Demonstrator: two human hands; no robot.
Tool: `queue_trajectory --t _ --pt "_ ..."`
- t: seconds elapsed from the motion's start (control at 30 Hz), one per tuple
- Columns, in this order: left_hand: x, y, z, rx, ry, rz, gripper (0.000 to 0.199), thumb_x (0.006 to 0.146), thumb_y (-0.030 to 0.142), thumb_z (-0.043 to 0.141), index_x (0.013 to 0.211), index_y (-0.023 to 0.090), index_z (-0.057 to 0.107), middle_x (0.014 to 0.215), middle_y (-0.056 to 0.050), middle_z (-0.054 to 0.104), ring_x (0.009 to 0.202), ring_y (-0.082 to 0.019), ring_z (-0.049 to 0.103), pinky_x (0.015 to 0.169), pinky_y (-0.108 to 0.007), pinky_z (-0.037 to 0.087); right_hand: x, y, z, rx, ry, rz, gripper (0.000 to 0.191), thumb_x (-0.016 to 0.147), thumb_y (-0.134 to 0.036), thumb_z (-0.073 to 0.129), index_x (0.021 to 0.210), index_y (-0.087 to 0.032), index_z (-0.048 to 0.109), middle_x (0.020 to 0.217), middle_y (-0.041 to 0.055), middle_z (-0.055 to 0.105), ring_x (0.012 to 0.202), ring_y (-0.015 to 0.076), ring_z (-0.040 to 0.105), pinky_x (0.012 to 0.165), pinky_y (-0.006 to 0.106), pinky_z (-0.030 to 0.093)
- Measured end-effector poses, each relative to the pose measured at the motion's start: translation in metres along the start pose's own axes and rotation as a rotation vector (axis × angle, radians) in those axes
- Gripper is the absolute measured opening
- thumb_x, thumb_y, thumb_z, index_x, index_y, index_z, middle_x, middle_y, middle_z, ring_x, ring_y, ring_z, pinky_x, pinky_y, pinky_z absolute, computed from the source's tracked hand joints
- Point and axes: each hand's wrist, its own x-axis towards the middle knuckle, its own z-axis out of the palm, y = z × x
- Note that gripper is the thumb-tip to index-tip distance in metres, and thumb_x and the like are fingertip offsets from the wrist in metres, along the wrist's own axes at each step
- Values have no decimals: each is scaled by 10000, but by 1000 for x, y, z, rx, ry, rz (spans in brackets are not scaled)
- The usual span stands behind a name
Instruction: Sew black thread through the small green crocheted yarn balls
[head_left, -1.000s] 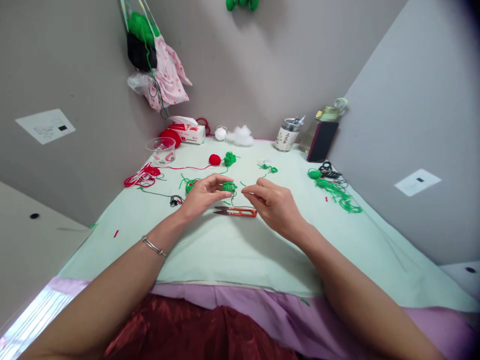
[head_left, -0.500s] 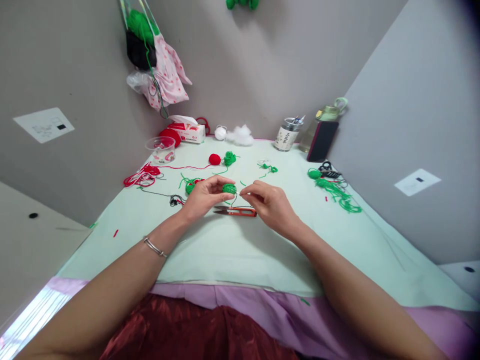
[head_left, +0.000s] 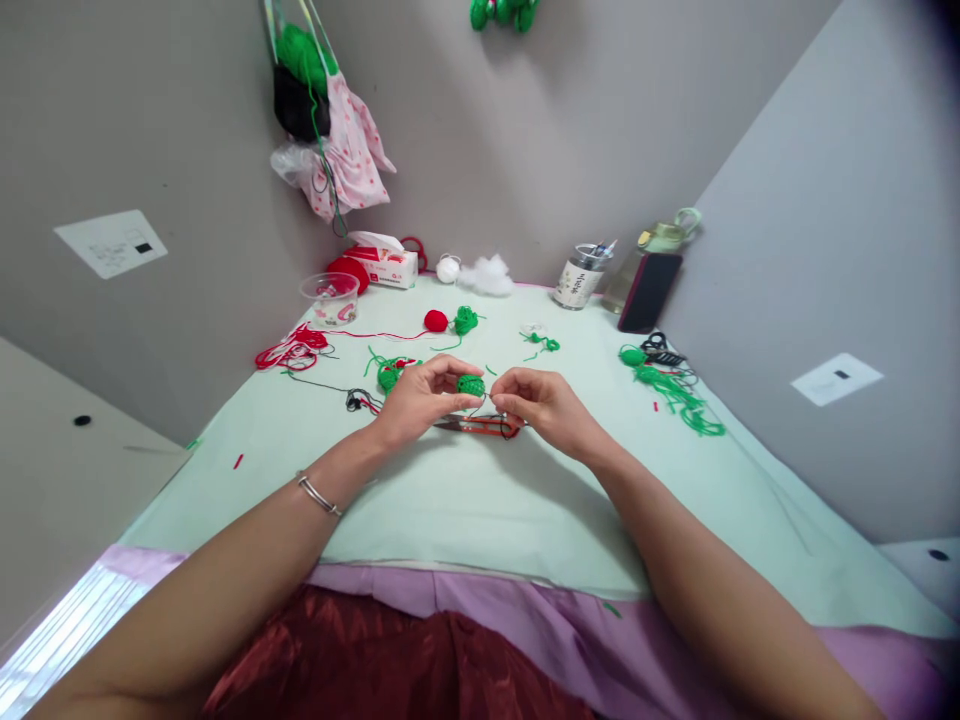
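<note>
- Resting between the thumb and fingers of the left hand (head_left: 416,402), a small green crocheted piece (head_left: 470,385) was held above the pale tablecloth (head_left: 480,510).
- The right hand (head_left: 546,408) was pinched at the fingertips on a dark thread (head_left: 486,404), just beside the piece; anything finer in its grip was too small to be made out.
- Orange-handled snips (head_left: 491,427) were laid beneath the hands, partly covered.
- Pens (head_left: 601,249) were held upright in the labelled cylindrical holder (head_left: 577,284).
- A white tissue (head_left: 377,242) was drawn partly out of the red-and-white box (head_left: 394,270).
- The clear tub (head_left: 334,313) was set in front of the box; its contents could not be distinguished.
- Green yarn (head_left: 302,56) was lodged above a black pouch (head_left: 300,104), hung beside a pink spotted bag (head_left: 358,160) whose inside was hidden.
</note>
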Motion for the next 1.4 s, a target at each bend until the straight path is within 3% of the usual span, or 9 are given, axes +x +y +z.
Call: queue_trajectory --t 0.2,0.5,0.73,1.0,1.23,1.4 --pt "-2 -8 4 -9 -4 5 356 646 282 859 945 150 718 894 -34 652 791 -147 601 713 -296 481 3 2 6 49 -1 18 226 782 -367 692 765 -154 616 646 -20 548 547 92 451 516 241 353" --pt "-1 -2 0 -51 -55 -57 433 680 337 858 1062 179 728 857 -21 689 792 -149 617 763 -303 489 2 3 -1 52 40 -39 293 792 -437 723 815 -148 683 646 -21 513 595 95 378 557 256 301" --pt "-2 1 0 -65 -42 -78 414 678 328 853 1044 173 740 911 -41 726 851 -172 653 848 -343 512 1 3 -14 -23 -15 -92 264 813 -400 716 911 -158 758 822 32 632 659 109 466 587 265 360" --pt "-2 -7 4 -77 -34 -93 431 647 337 870 1016 161 737 901 -41 725 818 -171 648 794 -328 513 6 8 6 138 105 -46 277 748 -357 770 840 -159 600 720 -21 566 600 92 492 553 244 387" --pt "1 -4 2 -88 64 -35 421 682 373 851 1026 176 712 935 -32 712 893 -168 634 867 -312 492 6 3 8 160 64 -72 225 792 -297 699 941 -162 597 780 -1 609 702 118 578 676 277 480" --pt "1 -10 3 -101 32 -14 390 684 396 849 973 176 707 949 -44 719 904 -183 643 870 -322 493 6 6 16 226 151 -123 247 767 -265 717 931 -183 551 781 -17 596 675 101 558 645 257 471"
